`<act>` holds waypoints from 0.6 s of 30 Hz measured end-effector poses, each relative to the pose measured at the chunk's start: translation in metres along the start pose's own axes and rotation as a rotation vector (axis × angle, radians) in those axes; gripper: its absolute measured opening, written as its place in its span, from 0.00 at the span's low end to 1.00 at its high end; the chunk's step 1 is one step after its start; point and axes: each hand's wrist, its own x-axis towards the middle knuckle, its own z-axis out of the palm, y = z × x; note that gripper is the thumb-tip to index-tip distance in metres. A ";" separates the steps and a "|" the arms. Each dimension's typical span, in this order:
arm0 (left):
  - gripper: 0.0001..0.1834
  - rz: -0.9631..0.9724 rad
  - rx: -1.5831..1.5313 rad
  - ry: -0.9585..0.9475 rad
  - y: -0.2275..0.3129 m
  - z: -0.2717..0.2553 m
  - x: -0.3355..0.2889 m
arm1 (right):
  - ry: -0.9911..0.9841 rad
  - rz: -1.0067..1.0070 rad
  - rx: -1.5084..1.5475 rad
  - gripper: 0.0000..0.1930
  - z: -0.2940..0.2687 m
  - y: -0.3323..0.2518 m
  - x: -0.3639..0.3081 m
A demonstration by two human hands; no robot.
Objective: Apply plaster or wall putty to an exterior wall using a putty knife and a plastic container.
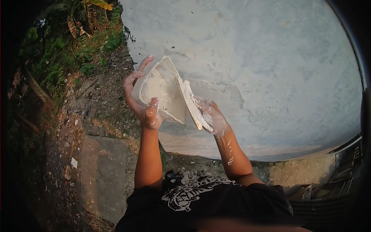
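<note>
My left hand (136, 101) is wrapped round a whitish open container (164, 83), its thumb at the near rim and its fingers along the far-left side. The container is tilted, and white paste coats its inside and edges. In my right hand (213, 116) is a flat scraper (192, 105) thickly smeared with the same paste. Its upper part lies close against the container's right edge; whether they touch I cannot tell. The handle, if any, is hidden by the paste and my palm. Both hands are streaked with white, and dabs of it mark my right forearm.
A pale blue-grey plastered wall (278, 69) fills the right side, with a damp-looking patch (220, 91) behind my right hand. Rubble-strewn ground (69, 154), a concrete slab (104, 174) and green plants (83, 58) lie to the left. Roofing-like sheets (332, 189) show at the lower right.
</note>
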 end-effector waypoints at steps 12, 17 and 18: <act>0.35 -0.041 -0.093 0.092 0.005 0.021 -0.018 | -0.118 -0.131 0.258 0.30 -0.014 0.029 0.000; 0.35 -0.007 -0.063 0.087 0.010 0.025 -0.023 | -0.094 -0.085 0.299 0.30 -0.009 0.034 0.000; 0.35 -0.009 -0.065 0.087 0.009 0.027 -0.025 | -0.100 -0.074 0.299 0.30 -0.011 0.037 0.000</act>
